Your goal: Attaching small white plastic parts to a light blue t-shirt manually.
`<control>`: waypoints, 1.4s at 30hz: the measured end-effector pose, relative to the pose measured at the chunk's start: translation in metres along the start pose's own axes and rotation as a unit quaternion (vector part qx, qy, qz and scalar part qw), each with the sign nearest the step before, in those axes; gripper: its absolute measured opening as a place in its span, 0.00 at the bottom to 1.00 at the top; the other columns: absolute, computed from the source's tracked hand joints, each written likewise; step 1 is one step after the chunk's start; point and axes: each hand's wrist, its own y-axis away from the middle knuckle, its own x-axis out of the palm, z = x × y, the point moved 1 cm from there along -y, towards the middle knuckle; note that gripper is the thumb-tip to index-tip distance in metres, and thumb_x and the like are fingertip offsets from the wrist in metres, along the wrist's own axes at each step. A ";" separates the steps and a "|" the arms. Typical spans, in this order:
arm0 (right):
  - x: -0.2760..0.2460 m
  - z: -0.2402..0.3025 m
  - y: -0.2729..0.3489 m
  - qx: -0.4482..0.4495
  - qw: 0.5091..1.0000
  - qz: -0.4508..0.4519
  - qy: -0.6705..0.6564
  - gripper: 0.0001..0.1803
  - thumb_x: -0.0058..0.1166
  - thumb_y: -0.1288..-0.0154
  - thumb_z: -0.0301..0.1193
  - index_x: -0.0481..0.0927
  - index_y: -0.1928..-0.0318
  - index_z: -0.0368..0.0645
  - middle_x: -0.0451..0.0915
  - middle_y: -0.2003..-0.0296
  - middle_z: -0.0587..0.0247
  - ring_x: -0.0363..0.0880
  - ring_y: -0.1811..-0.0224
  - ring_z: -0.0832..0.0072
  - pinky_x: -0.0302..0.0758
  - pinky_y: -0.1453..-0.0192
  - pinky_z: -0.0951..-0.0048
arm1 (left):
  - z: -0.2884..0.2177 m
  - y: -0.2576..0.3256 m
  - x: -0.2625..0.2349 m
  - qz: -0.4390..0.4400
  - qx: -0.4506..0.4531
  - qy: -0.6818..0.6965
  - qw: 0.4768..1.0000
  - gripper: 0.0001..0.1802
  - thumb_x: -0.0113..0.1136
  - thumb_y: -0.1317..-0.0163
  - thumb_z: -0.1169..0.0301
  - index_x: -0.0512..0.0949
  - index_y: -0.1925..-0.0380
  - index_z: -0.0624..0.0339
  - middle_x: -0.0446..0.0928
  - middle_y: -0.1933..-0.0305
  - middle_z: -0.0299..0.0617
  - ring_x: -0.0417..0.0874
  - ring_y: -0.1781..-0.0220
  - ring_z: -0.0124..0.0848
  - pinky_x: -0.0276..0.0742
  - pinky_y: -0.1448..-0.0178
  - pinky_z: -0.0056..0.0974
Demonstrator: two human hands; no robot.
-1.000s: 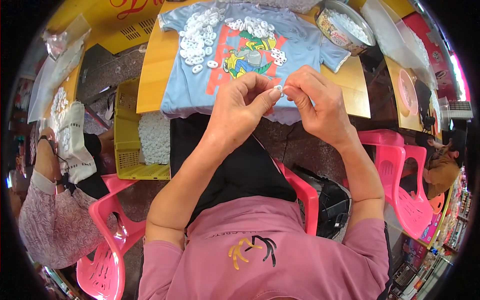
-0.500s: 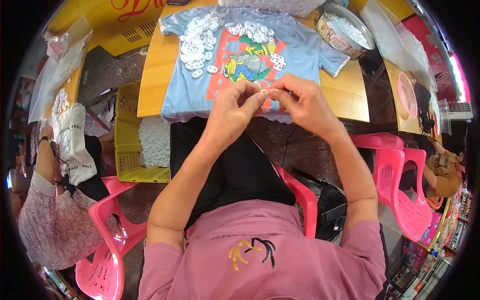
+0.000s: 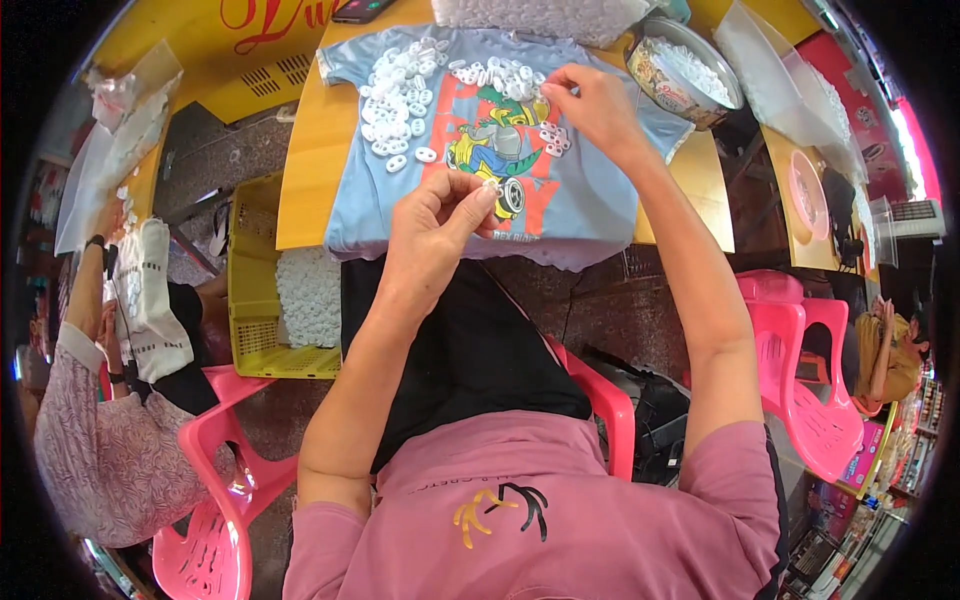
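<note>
A light blue child's shirt [image 3: 590,205] with a cartoon print lies spread on the yellow table [image 3: 305,170]. Several small white plastic pieces [image 3: 400,85] are heaped on its upper part. My left hand [image 3: 435,230] is raised over the shirt's lower edge and pinches one small white piece [image 3: 490,187] between thumb and fingertips. My right hand [image 3: 590,105] reaches further away, to the white pieces on the shirt's upper right, its fingertips down on them. What it grips I cannot tell.
A round tin [image 3: 680,70] full of white pieces stands at the table's far right. A yellow crate [image 3: 250,290] with white pieces sits on the floor at left. Another person [image 3: 110,400] sits left on a pink chair [image 3: 215,480]. More pink chairs [image 3: 810,370] stand right.
Both hands were together working one piece near the shirt's lower edge. Now my right hand has moved away up to the heap on the shirt, while my left hand keeps the piece.
</note>
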 end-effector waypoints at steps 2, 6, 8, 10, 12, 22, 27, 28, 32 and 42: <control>0.008 0.000 -0.005 0.029 0.999 0.044 0.004 0.12 0.60 0.38 0.35 0.83 0.61 0.38 0.84 0.71 0.58 0.82 0.71 0.69 0.75 0.64 0.69 | 0.000 0.000 0.000 -0.001 -0.002 0.007 1.000 0.10 0.61 0.33 0.68 0.78 0.64 0.66 0.79 0.71 0.37 0.77 0.68 0.22 0.74 0.60 0.29; 0.012 0.004 -0.007 0.044 0.997 0.056 0.006 0.12 0.60 0.39 0.34 0.83 0.60 0.38 0.84 0.70 0.56 0.83 0.69 0.68 0.76 0.61 0.69 | 0.002 0.000 -0.004 -0.004 0.002 0.009 1.000 0.10 0.61 0.33 0.68 0.78 0.65 0.66 0.79 0.71 0.37 0.77 0.68 0.22 0.74 0.60 0.29; 0.012 0.001 -0.006 0.033 0.999 0.037 -0.009 0.11 0.58 0.40 0.33 0.83 0.60 0.40 0.84 0.65 0.49 0.83 0.60 0.55 0.77 0.57 0.58 | 0.003 0.000 -0.006 -0.006 0.000 0.014 1.000 0.10 0.61 0.33 0.69 0.78 0.65 0.66 0.78 0.71 0.37 0.77 0.68 0.22 0.74 0.60 0.29; 0.012 -0.002 -0.002 0.004 1.000 0.020 -0.006 0.11 0.57 0.39 0.32 0.83 0.59 0.39 0.84 0.64 0.49 0.83 0.61 0.57 0.77 0.58 0.59 | 0.003 -0.001 -0.006 -0.007 -0.002 0.020 1.000 0.09 0.60 0.33 0.69 0.78 0.65 0.66 0.78 0.71 0.37 0.77 0.68 0.22 0.74 0.60 0.29; 0.008 0.000 0.001 -0.026 1.000 0.003 -0.003 0.11 0.57 0.39 0.31 0.83 0.59 0.38 0.84 0.64 0.49 0.83 0.61 0.59 0.77 0.59 0.61 | 0.002 -0.001 -0.006 -0.003 0.009 0.020 1.000 0.09 0.61 0.33 0.68 0.78 0.65 0.65 0.78 0.71 0.36 0.77 0.68 0.22 0.74 0.60 0.29; -0.006 0.013 0.017 0.102 0.973 0.081 -0.192 0.14 0.58 0.35 0.33 0.82 0.55 0.36 0.83 0.67 0.66 0.77 0.67 0.81 0.75 0.61 0.77 | -0.004 0.000 -0.002 0.001 0.003 0.016 1.000 0.10 0.61 0.33 0.68 0.77 0.64 0.66 0.78 0.71 0.37 0.77 0.68 0.22 0.74 0.59 0.29; -0.003 0.015 0.008 0.066 0.985 0.142 -0.076 0.14 0.57 0.36 0.35 0.83 0.54 0.39 0.83 0.65 0.61 0.80 0.67 0.74 0.76 0.60 0.71 | -0.004 -0.001 -0.003 0.001 0.001 0.011 1.000 0.10 0.61 0.33 0.68 0.77 0.64 0.66 0.78 0.70 0.37 0.77 0.68 0.22 0.74 0.59 0.29; -0.001 0.017 0.004 0.030 0.993 0.111 -0.041 0.14 0.57 0.36 0.36 0.83 0.55 0.41 0.83 0.65 0.59 0.81 0.65 0.69 0.76 0.59 0.68 | -0.005 -0.002 -0.005 0.002 0.003 0.009 1.000 0.10 0.61 0.33 0.68 0.77 0.64 0.66 0.78 0.70 0.37 0.77 0.68 0.22 0.74 0.59 0.29; 0.013 0.027 -0.003 -0.069 0.993 0.031 0.087 0.11 0.58 0.38 0.36 0.84 0.59 0.45 0.81 0.66 0.57 0.81 0.61 0.60 0.77 0.56 0.62 | -0.006 -0.002 -0.007 -0.009 0.002 0.021 1.000 0.10 0.61 0.33 0.68 0.77 0.64 0.65 0.78 0.71 0.37 0.77 0.68 0.22 0.74 0.59 0.29; 0.016 0.036 0.005 0.006 0.994 0.065 -0.085 0.12 0.61 0.38 0.34 0.82 0.57 0.43 0.80 0.72 0.63 0.81 0.68 0.72 0.75 0.64 0.72 | -0.007 0.000 -0.014 -0.030 -0.004 0.004 1.000 0.10 0.62 0.35 0.69 0.78 0.62 0.67 0.78 0.70 0.37 0.77 0.67 0.23 0.74 0.59 0.30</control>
